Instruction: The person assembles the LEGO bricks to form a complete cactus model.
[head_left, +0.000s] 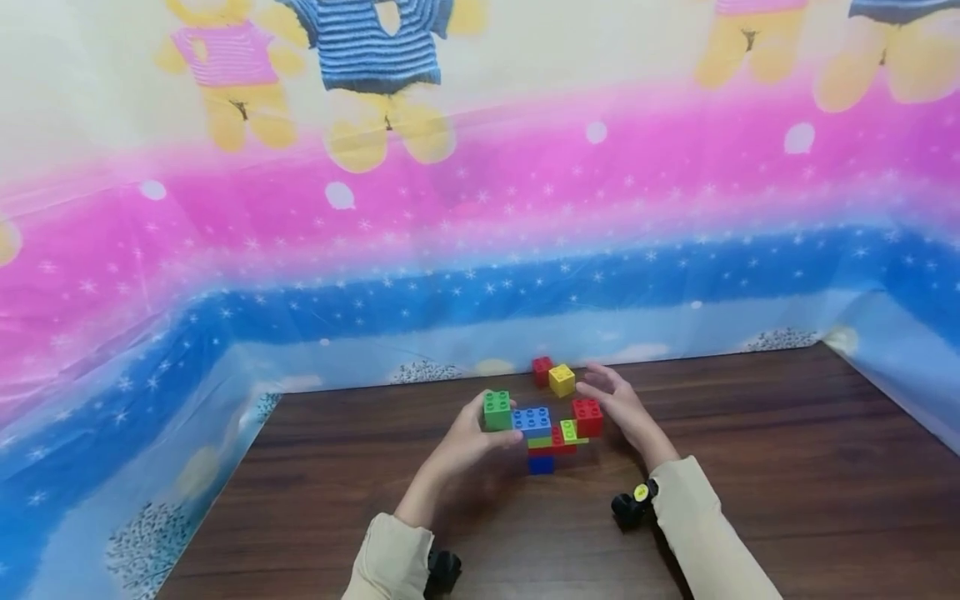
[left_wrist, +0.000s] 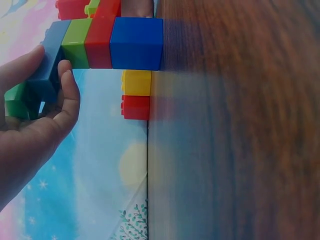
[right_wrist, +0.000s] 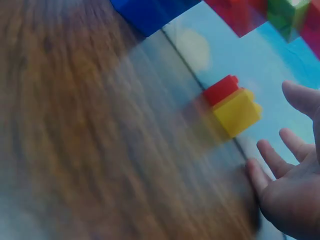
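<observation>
Plastic brick assembly [head_left: 546, 432] stands mid-table on its dark blue base brick [left_wrist: 136, 43]. Left hand [head_left: 468, 437] grips its green end brick [head_left: 497, 409]; right hand [head_left: 622, 406] hovers released beside the red brick [head_left: 588, 416]. Best to steady the base while pressing. Loose yellow brick [head_left: 562, 380] lies behind; right wrist view blurred, stack joints unclear.
</observation>
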